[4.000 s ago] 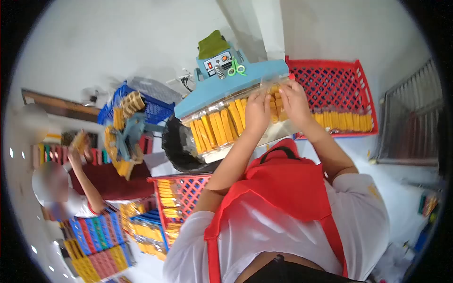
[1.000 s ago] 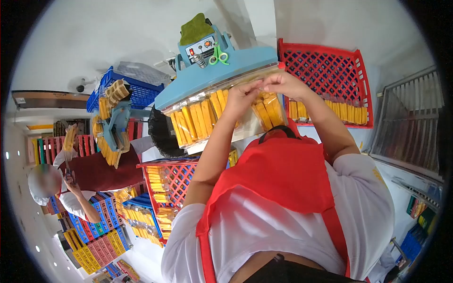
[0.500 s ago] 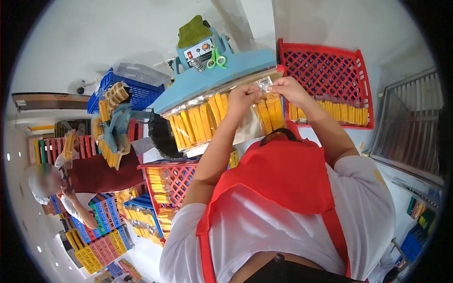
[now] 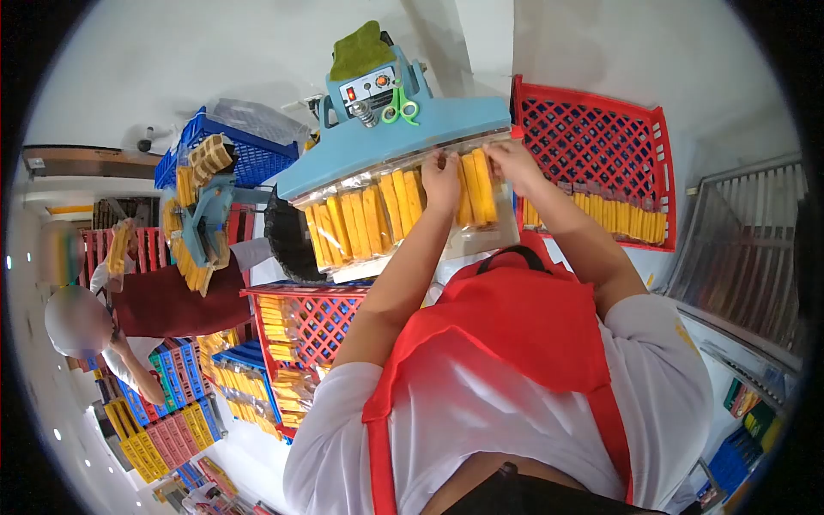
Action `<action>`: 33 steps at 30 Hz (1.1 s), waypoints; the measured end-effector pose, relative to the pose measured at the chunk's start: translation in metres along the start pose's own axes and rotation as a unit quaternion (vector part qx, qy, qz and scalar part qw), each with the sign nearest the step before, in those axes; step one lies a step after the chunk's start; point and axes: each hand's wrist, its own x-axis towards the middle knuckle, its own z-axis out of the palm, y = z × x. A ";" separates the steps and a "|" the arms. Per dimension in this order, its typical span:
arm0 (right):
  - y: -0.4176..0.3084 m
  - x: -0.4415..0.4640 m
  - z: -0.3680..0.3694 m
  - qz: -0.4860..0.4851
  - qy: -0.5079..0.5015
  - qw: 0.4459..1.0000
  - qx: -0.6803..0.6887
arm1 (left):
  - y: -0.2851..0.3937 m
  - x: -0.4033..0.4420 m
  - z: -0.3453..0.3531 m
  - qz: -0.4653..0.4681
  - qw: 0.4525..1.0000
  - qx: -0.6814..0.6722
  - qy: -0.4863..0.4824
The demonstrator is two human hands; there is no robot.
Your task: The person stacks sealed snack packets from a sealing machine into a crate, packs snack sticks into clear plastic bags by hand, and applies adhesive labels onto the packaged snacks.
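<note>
Yellow sticks [image 4: 478,184] fill the clear end bag, held upright by its top between two bare hands. The left hand [image 4: 440,178] has its fingertips pinched at one upper corner, partly over the next bag; the right hand [image 4: 513,165] grips the other corner with thumb and bent fingers. The end bag stands on the pale board [image 4: 354,270], against the front edge of the blue machine [image 4: 429,129].

Beside it, the other bags [image 4: 365,219] lean side by side, their tops at that same edge, and nobody is touching most of them. The row looks nearly laid out, I'd judge, with only the end bag not yet let go. Whether any top is closed, I cannot tell from here.

Farther out, the red crate [image 4: 592,96] on the right has a line of filled bags [image 4: 622,218] along its near side, with plenty of room above them. The lower red crate [image 4: 322,293], on the left, holds more.
</note>
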 end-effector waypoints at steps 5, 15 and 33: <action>0.041 -0.007 0.015 -0.167 0.013 0.986 -0.028 | -0.008 0.003 0.005 -0.007 0.998 -0.030 0.059; 0.039 -0.012 0.042 -0.140 -0.073 0.987 0.012 | 0.035 -0.060 -0.064 0.215 0.934 0.285 -0.014; 0.050 -0.006 0.058 -0.160 -0.071 0.982 -0.071 | -0.194 -0.327 -0.315 -0.361 0.830 0.384 0.184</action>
